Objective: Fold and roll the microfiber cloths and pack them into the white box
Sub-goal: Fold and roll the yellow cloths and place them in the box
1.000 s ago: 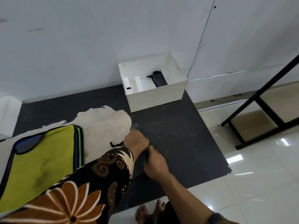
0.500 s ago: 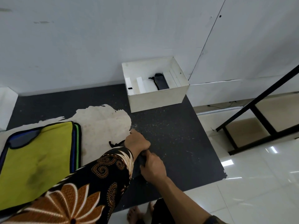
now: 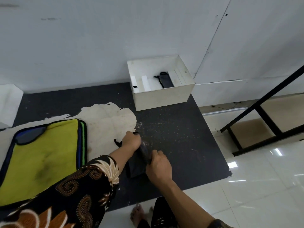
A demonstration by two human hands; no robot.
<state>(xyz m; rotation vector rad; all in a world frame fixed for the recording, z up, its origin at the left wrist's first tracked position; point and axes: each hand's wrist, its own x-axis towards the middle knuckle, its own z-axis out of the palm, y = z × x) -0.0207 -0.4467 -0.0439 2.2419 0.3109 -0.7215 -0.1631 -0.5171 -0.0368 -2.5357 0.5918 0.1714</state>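
Note:
A dark cloth [image 3: 137,165] lies on the black floor mat [image 3: 181,139], partly rolled at its far end. My left hand [image 3: 131,141] grips the left end of the roll and my right hand [image 3: 158,163] grips the right end. A thin black loop [image 3: 118,142] sticks out left of my left hand. The white box [image 3: 162,97] stands against the wall at the back, open at the top. One rolled dark cloth [image 3: 165,80] lies inside it. A stack of flat cloths [image 3: 42,158], yellow-green on top, lies to the left.
A black metal frame [image 3: 256,122] leans at the right over the glossy white tiles. The mat's top layer is torn away in a pale patch [image 3: 108,122] beside the cloth stack. My bare feet [image 3: 139,214] show at the bottom edge.
The dark cloth's flat part now shows below my hands and the roll sits between them. The view has shifted, so the box appears farther right and lower.

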